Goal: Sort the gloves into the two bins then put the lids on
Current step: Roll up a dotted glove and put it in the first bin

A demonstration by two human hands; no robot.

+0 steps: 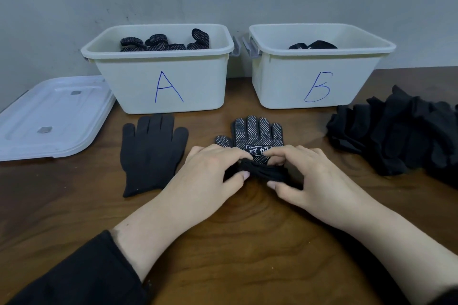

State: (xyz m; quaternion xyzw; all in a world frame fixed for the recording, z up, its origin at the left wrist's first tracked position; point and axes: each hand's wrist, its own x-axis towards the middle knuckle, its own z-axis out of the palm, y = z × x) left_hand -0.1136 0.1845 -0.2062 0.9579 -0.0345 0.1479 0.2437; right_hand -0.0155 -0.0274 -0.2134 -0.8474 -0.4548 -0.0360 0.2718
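Note:
A black glove with white dots (pixel 255 135) lies palm-up at the table's middle, fingers pointing toward the bins. My left hand (pixel 213 171) and my right hand (pixel 304 171) both pinch its bunched cuff between thumb and fingers. A plain black glove (pixel 151 153) lies flat just to the left. Bin A (pixel 161 82) holds several dotted gloves. Bin B (pixel 314 82) holds plain black gloves, only their tops showing. White lids (pixel 52 116) lie stacked at the left; I cannot tell how many.
A pile of black gloves (pixel 401 134) sits at the right edge of the wooden table (pixel 247 242). The bins stand side by side against the grey wall, grey latches between them.

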